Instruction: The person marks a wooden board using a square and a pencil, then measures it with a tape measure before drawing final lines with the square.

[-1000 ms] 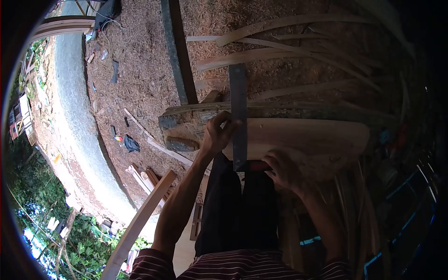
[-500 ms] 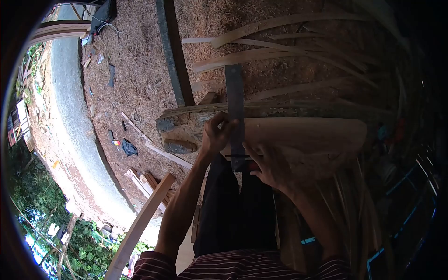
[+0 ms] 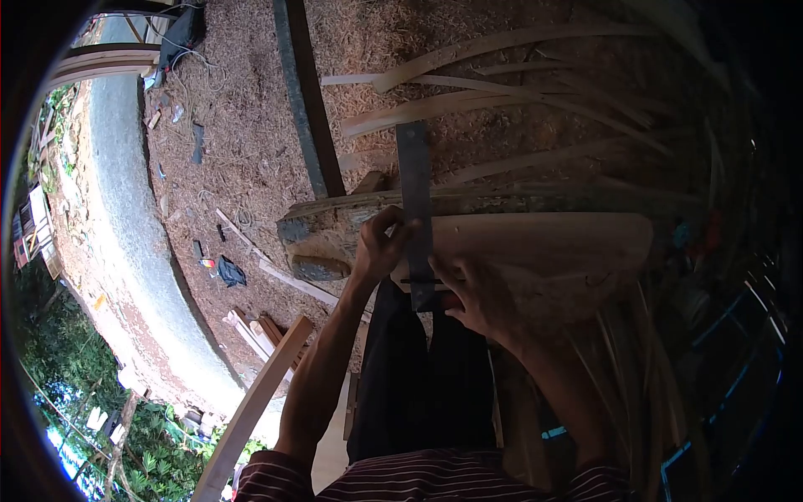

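A flat dark metal blade (image 3: 414, 171) lies across the left end of a smooth, round-ended wooden board (image 3: 544, 238), its far end reaching past a rough log (image 3: 326, 226). My left hand (image 3: 385, 243) pinches the blade's left edge near its middle. Curled by the blade's near end, my right hand (image 3: 477, 293) has its fingers at a thin dark bar across the blade. Something small and red shows beside that hand's fingers; its shape is mostly hidden.
Long thin wood strips (image 3: 468, 102) lie over shavings beyond the log. A dark beam (image 3: 309, 109) runs away at upper left. One plank (image 3: 255, 410) slants up beside my left forearm. A black bag (image 3: 230, 271) is on the ground at left.
The view has shifted slightly. Both hands and the blade keep nearly the same places on the board.
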`<state>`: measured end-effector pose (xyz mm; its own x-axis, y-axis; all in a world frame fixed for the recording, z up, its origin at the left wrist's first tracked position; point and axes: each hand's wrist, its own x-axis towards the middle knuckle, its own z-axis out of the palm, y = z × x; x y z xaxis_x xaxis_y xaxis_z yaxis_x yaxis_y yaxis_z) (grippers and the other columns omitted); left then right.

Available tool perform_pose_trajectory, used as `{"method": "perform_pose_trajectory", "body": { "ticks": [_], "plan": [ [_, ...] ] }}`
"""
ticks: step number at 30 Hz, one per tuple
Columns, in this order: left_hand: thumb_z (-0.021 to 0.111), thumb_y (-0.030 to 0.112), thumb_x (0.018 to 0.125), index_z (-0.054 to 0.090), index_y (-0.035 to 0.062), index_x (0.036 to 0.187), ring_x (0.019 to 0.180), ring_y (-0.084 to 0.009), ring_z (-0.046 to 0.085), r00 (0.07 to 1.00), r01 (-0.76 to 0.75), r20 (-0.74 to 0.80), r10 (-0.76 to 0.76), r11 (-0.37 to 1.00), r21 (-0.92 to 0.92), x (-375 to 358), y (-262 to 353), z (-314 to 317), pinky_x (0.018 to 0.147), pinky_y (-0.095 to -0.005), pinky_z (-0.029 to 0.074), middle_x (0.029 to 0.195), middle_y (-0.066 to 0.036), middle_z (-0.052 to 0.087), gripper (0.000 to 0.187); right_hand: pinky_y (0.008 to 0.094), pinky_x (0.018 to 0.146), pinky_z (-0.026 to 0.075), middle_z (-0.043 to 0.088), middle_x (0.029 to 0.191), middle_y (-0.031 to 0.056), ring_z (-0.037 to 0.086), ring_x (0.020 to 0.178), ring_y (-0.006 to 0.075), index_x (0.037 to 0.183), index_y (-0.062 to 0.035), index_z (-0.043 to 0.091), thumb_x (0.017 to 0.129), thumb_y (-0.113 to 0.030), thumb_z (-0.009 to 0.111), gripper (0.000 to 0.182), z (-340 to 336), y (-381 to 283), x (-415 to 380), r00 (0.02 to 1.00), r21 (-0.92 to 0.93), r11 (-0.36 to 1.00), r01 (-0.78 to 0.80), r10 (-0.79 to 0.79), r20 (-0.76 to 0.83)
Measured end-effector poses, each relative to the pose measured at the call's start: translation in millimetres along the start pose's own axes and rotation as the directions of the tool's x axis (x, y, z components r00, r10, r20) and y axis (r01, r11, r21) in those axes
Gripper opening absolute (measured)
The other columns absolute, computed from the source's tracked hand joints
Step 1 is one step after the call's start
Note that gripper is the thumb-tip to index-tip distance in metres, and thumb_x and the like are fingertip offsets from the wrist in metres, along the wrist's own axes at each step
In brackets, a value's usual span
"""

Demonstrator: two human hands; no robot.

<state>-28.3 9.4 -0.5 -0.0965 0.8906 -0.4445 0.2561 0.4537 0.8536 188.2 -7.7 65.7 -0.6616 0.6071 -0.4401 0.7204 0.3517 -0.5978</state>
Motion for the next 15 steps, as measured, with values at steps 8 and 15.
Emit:
{"method": "perform_pose_trajectory", "body": {
  "ticks": [8,15],
  "plan": [
    [0.070,0.022,0.084,0.063,-0.0020,0.082,0.064,-0.0101,0.056,1.000,0.009,0.021,-0.009,1.000,-0.003,0.1,2.2,-1.8,0.060,-0.0311,0.046,0.069,-0.011,0.063,0.026,0.0446,0.094,0.047,0.044,0.114,0.0087,0.052,0.108,0.0272,0.147,-0.0238,0.026,0.065,-0.020,0.084,0.100,3.6,2.8,-0.8,1.000,0.005,1.000,0.009,-0.009,0.001],
    [0.067,0.018,0.087,0.064,-0.0034,0.088,0.077,-0.0126,0.062,0.988,0.123,0.087,-0.125,0.992,0.030,0.0,3.3,-5.7,0.070,-0.0300,0.048,0.082,-0.011,0.067,0.022,0.0448,0.095,0.046,0.044,0.115,0.0084,0.052,0.109,0.0260,0.148,-0.0245,0.025,0.065,-0.022,0.084,0.102,2.0,4.2,0.2,1.000,0.059,0.998,0.009,-0.010,0.018]
  ]
}}
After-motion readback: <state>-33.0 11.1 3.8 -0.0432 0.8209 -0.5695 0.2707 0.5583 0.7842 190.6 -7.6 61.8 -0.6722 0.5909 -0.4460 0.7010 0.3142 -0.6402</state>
